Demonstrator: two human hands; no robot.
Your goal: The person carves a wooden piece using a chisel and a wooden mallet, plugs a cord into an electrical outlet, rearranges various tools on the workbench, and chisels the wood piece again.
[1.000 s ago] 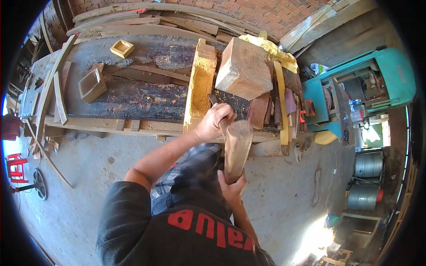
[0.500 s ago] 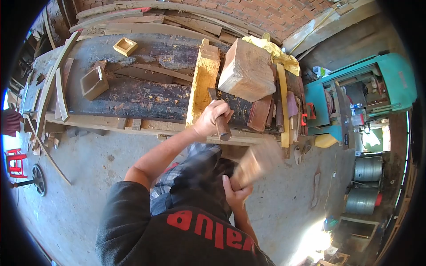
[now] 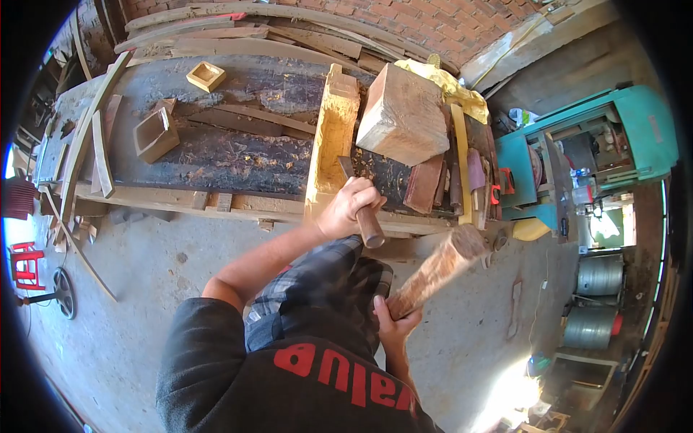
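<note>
My left hand [image 3: 351, 207] is wrapped round the wooden handle of a chisel [image 3: 369, 227]. The chisel's blade slants up toward the inner side of a long yellowish timber [image 3: 321, 169] with a hollowed face; whether its edge touches the wood I cannot tell. Lower right, my right hand [image 3: 397, 326] grips a thick wooden mallet [image 3: 442, 268] by its narrow end, with the rounded head pointing up and right, apart from the chisel. A big squared wood block [image 3: 404, 115] sits just right of the timber on the workbench [image 3: 245, 159].
Two small hollow wooden boxes [image 3: 206, 76] lie on the bench's left half. Curved strips [image 3: 101, 155] lean over its left end. Right of the block are several wood pieces [image 3: 422, 186] and a yellow cloth [image 3: 455, 86]. A teal machine [image 3: 642, 137] stands at right.
The mallet has swung slightly up and to the right and shows more sharply. My left hand and the chisel have shifted a little right and toward my body.
</note>
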